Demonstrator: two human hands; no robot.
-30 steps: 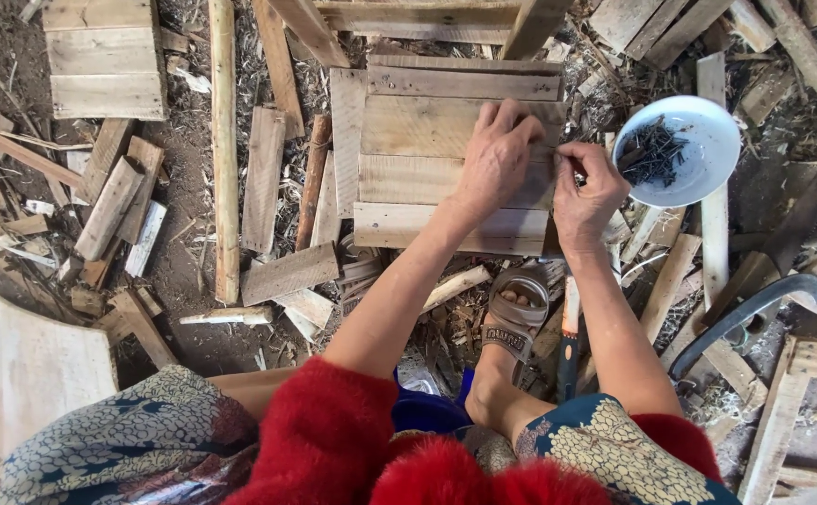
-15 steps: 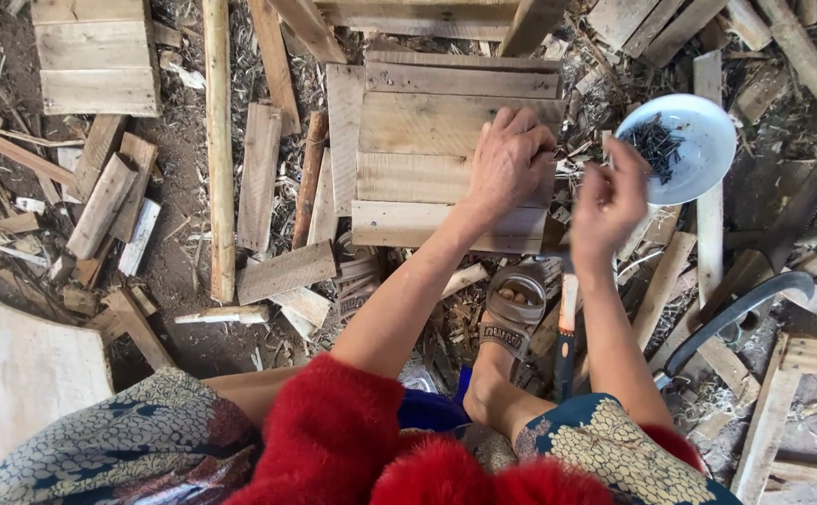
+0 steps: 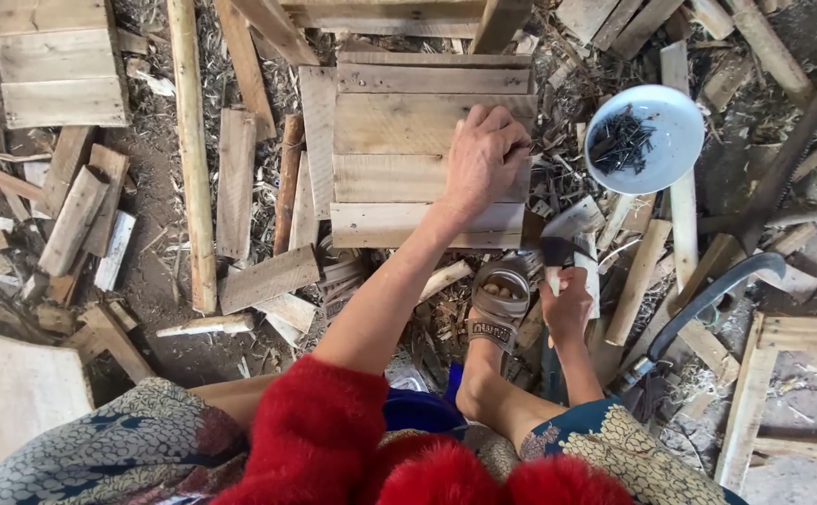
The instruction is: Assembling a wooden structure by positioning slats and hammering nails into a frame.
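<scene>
**A:** so where were the hands at that point?

**B:** left hand was lying on the slatted wooden panel, fingers curled down at its right edge. Couldn't tell if it was pinching anything there. The panel lay flat on the chip-covered ground, straight ahead of the sandalled foot.

**A:** and the right?

**B:** right hand was fisted tight round the handle of a hammer, just beside the foot, with the head sitting near the panel's lower right corner.

**A:** nails?

**B:** dark ones in a pale blue bowl, off to the panel's right. A curved saw lay near that hand too.
</scene>
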